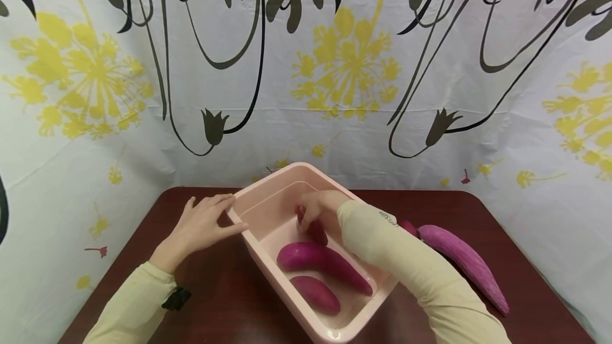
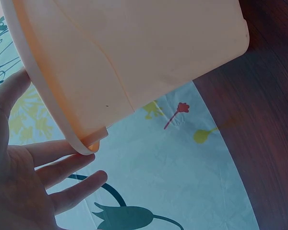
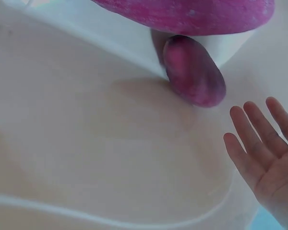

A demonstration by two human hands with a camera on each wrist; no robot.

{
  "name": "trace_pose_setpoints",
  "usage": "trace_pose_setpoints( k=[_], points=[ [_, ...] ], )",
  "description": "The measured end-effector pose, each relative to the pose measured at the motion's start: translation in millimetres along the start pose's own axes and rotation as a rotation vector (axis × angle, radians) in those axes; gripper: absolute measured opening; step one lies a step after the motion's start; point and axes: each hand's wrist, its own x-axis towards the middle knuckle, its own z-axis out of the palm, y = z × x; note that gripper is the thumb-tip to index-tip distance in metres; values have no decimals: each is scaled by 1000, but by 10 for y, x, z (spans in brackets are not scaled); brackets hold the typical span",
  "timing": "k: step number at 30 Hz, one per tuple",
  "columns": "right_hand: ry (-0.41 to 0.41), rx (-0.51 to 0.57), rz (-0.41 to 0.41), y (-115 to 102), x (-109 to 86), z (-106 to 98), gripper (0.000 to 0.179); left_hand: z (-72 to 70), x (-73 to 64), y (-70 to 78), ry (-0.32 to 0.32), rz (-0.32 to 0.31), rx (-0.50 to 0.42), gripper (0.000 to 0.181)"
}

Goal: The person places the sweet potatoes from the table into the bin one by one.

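A pale pink plastic tub (image 1: 260, 251) stands at an angle on the table. My left hand (image 1: 205, 222) is at its far left corner, straight fingers outside and thumb lapping over the rim (image 2: 50, 103). Inside the tub, my right hand (image 1: 317, 206) is over a small reddish-purple sweet potato (image 1: 317, 232), overlapping it in the head view. In the right wrist view the right hand (image 3: 269, 148) has extended fingers, fingertips close to the sweet potato (image 3: 194, 72), and nothing in the palm. A long purple vegetable (image 1: 320, 263) and another sweet potato (image 1: 315, 295) lie nearer in the tub.
Right of the tub, a long, streaked purple vegetable (image 1: 464, 259) lies on the dark red-brown table (image 1: 224, 291). A reddish rounded end (image 1: 408, 226) shows beside it, partly behind the right sleeve. A flower-printed curtain (image 1: 306, 68) surrounds the table at the back and sides.
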Motion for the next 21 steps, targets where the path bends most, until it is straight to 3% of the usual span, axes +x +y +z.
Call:
trace_pose_setpoints(
  k=[10, 18, 21],
  points=[
    [51, -213, -72, -127, -123, -178, 39, 5, -4, 0, 1, 1, -5, 80],
    [47, -304, -59, -163, -322, -388, 43, -7, -3, 3, -2, 2, 3, 80],
    [39, -282, -61, -172, -397, -460, 44, -7, -2, -2, 0, 4, 4, 80]
  ],
)
